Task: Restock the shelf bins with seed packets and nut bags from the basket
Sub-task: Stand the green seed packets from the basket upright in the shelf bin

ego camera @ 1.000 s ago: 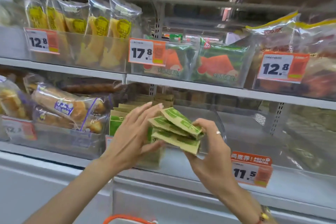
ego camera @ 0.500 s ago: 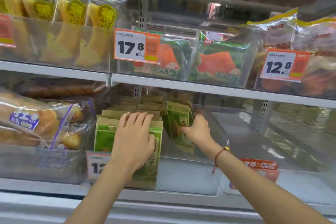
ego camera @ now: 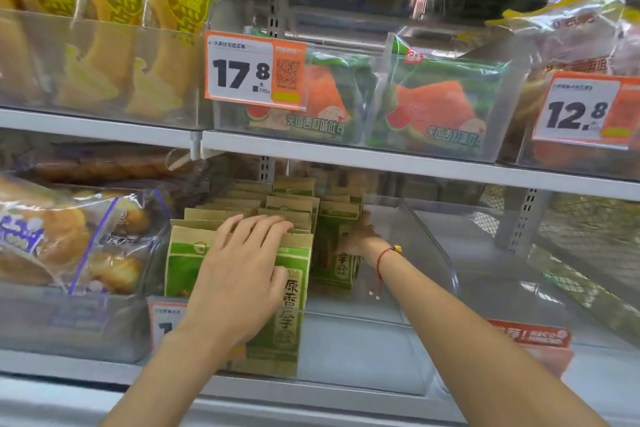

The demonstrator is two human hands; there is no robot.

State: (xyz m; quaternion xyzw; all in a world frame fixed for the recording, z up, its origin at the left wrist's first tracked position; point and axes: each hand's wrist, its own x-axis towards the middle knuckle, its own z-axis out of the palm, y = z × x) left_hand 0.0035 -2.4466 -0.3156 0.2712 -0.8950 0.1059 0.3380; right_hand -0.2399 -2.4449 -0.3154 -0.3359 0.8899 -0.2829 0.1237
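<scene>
While the left hand (ego camera: 239, 270) lay flat, fingers straight, on the front of the near row of seed packets (ego camera: 284, 315) in the clear bin (ego camera: 429, 253), the right hand (ego camera: 360, 236) reached farther in, to the right of that row. It seemed to pinch a few upright packets (ego camera: 337, 239) there, though its fingers were mostly hidden behind them.

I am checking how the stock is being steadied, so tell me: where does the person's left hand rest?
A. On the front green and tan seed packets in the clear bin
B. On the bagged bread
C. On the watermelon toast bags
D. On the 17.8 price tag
A: the left hand lies flat, fingers extended, over the front green and tan seed packets in the clear plastic bin.
</scene>
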